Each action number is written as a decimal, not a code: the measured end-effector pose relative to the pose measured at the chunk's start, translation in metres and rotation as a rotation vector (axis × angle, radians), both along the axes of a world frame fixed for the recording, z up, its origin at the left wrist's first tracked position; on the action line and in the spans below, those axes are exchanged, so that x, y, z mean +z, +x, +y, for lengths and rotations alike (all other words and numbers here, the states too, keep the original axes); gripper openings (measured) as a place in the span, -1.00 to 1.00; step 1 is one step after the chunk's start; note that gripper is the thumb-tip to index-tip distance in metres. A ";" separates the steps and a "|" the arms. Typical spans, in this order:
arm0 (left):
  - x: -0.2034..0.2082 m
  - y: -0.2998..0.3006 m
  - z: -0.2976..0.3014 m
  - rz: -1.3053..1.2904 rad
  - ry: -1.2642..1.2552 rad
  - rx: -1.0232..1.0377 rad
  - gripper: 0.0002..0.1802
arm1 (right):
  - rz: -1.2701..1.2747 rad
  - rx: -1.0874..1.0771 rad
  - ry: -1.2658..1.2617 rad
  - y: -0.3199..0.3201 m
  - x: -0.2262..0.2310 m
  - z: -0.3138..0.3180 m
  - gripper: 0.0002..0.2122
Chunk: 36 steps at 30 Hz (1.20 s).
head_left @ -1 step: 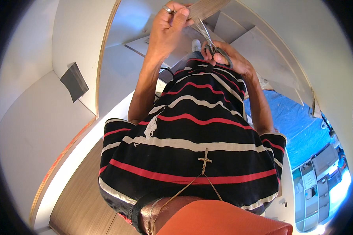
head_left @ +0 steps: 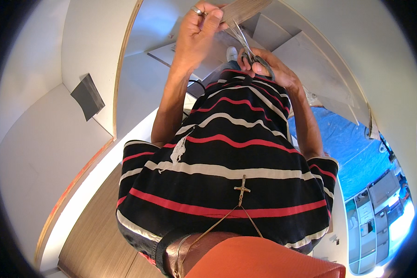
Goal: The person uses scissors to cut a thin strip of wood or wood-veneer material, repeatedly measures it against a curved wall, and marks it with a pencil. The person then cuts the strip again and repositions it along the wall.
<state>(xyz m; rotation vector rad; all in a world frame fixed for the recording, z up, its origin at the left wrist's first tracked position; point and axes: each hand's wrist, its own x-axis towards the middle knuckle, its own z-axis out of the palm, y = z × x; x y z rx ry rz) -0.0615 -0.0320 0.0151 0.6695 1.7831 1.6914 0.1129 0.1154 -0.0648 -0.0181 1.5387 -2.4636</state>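
Observation:
Near the top of the view, my left hand [head_left: 197,34] pinches a strip of brownish wood-grain sheet [head_left: 246,10] between thumb and fingers. The strip reaches up and to the right, partly beyond the picture's edge. My right hand [head_left: 275,69], a little lower and to the right, is closed around the dark handles of a pair of scissors [head_left: 243,41]. Their metal blades point up to the strip's lower edge, close to my left fingertips. The blades look slightly parted; whether they touch the strip I cannot tell.
Pale panels stand on both sides; the left one [head_left: 120,69] has a raw wooden edge. A dark grey rectangular piece [head_left: 88,97] is on the left panel. Blue sheeting [head_left: 343,143] and a grey shelving unit [head_left: 375,213] show at the right. A white shoe [head_left: 231,54] is below my hands.

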 end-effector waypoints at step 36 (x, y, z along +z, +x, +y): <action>-0.024 0.000 -0.011 -0.102 0.361 -0.042 -0.90 | -0.040 -0.002 0.094 -0.007 0.024 -0.003 -0.52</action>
